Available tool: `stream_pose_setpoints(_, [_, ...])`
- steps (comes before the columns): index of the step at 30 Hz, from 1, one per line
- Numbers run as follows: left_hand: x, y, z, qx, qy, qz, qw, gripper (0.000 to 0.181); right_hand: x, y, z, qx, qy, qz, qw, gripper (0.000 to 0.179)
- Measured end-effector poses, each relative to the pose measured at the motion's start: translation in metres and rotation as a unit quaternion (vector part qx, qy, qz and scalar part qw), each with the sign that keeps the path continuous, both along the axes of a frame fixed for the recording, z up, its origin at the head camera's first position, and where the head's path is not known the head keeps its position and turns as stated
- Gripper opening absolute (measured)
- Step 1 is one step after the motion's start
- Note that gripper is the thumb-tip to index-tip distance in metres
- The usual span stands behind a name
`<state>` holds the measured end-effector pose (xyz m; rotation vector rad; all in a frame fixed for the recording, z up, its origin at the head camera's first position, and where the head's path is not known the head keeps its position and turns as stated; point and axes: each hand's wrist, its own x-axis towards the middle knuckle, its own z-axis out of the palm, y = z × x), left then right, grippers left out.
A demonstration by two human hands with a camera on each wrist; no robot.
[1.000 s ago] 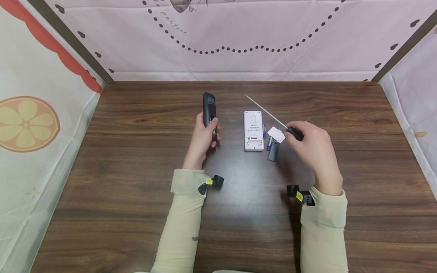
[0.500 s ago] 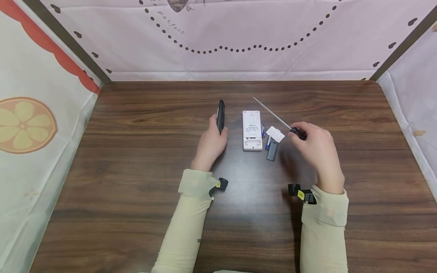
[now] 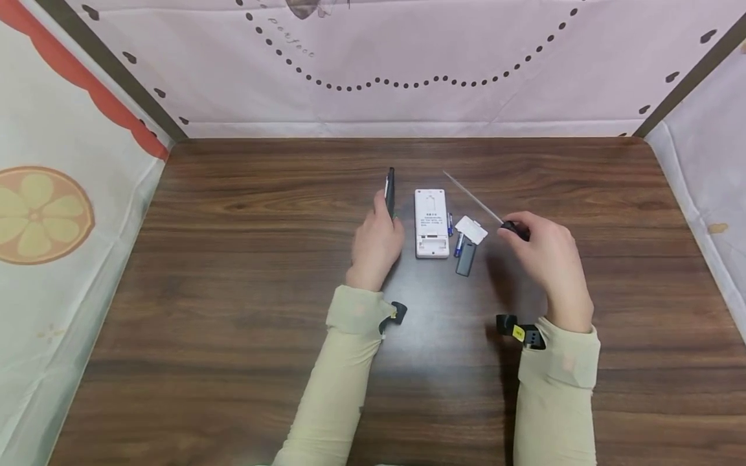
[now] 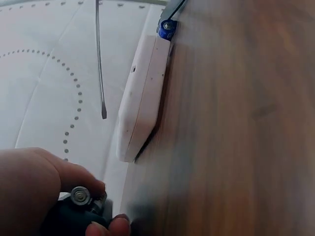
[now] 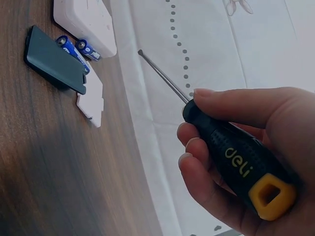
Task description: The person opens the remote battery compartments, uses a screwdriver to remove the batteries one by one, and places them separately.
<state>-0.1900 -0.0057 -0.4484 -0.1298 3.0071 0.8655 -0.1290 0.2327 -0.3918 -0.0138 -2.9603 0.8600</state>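
My left hand [image 3: 377, 243] grips a black remote control [image 3: 390, 188], tilted on its edge above the table. In the left wrist view a battery end [image 4: 80, 195] shows in it beside the thumb. My right hand [image 3: 548, 259] holds a screwdriver [image 5: 236, 152] by its black and yellow handle. Its slim shaft points up and left, touching nothing. Between the hands a white remote control [image 3: 431, 220] lies face down, its battery compartment uncovered. Right of it lie two blue batteries [image 3: 459, 245], a white battery cover [image 3: 471, 230] and a dark battery cover [image 3: 465, 259].
The dark wooden table [image 3: 233, 323] bears all these things. A pale cloth wall [image 3: 408, 110] rises along its back edge, with more cloth at the left [image 3: 105, 259] and right sides.
My left hand has moved right towards the white remote and turned the black remote onto its edge. The right hand with the screwdriver has shifted slightly right. The loose parts lie as before.
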Motion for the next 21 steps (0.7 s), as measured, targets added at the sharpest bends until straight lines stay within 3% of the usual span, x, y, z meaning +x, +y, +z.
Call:
stream_pose_setpoints(5, [-0.003,0.009,0.000,0.025,-0.005,0.008,0.9996,0.057,-0.003,0.001,-0.003,0.004,-0.011,0.000,0.9999,0.031])
stream_pose_setpoints(13, [-0.005,0.014,0.004,0.026,-0.020,0.010,0.9994,0.065,-0.002,0.003,-0.003,-0.001,-0.010,-0.001,1.0000,0.033])
stream_pose_setpoints(21, [-0.005,0.014,0.001,0.038,-0.023,0.017,0.9988,0.068,-0.002,0.003,-0.003,0.000,-0.019,-0.001,0.9998,0.033])
